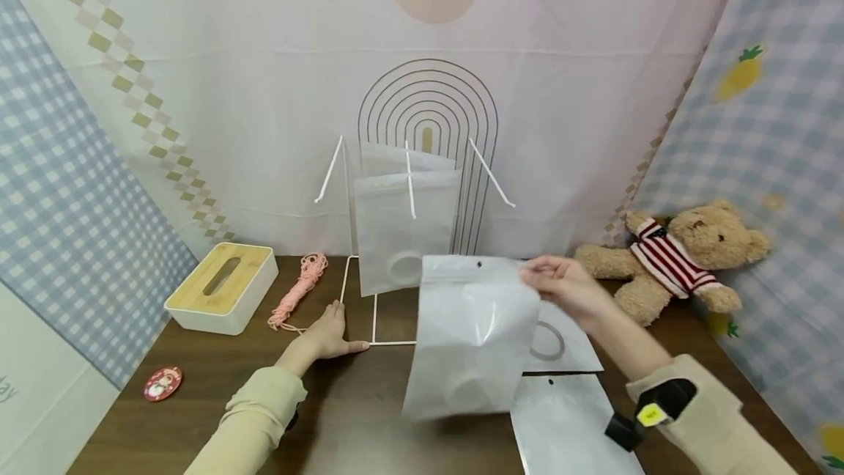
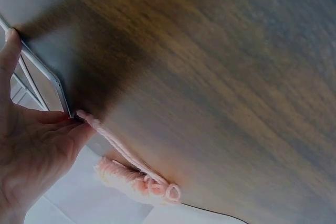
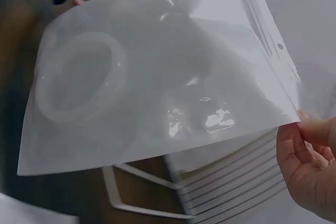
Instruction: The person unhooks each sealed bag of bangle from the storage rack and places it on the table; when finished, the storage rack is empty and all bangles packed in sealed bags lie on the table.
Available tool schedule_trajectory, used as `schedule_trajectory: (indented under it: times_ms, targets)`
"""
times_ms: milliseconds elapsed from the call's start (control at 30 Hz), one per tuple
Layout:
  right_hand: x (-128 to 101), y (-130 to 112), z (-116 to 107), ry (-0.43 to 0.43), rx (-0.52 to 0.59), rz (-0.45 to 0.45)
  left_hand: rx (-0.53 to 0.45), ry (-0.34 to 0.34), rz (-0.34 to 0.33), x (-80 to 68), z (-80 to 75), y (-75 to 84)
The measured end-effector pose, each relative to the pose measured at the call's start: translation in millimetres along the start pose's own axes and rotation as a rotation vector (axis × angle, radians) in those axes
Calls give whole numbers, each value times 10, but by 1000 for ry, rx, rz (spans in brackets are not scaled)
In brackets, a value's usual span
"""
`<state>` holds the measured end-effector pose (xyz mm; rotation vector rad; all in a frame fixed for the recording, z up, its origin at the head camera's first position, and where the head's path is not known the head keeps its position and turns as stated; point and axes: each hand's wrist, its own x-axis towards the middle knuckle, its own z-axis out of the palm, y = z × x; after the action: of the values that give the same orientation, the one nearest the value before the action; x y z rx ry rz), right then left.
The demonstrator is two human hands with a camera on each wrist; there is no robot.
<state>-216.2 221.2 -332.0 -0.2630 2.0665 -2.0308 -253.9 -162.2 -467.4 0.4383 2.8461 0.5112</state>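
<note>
The right hand point(image 1: 567, 288) pinches a white pouch point(image 1: 471, 336) by its top corner, lifted above the counter point(image 1: 356, 416). The left hand point(image 1: 326, 336) rests flat, fingers straight, on the wire rack's point(image 1: 372, 314) base.

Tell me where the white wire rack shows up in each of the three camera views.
Head: the white wire rack stands centre, at the table's back; the left hand rests at its base.
Left wrist: only a base rod, upper left, by the fingers.
Right wrist: base rods at bottom, under the held bag.
Shared landmark: the rack's base.
</note>
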Motion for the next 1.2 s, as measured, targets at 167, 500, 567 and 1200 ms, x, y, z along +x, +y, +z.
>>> schedule_trajectory:
  times_ms: [167,500,567,1200]
  targets:
    - [155,553,143,51,-40,163,14,-5,-3,5,-26,-2]
    - [213,1133,298,124,-311,267,16,-6,-3,27,-26,-23]
    - [187,1192,333,127,-342,287,15,-7,-6,22,-26,-23]
    - [22,1278,414,50,-763,205,3,-4,4,-4,-5,9]
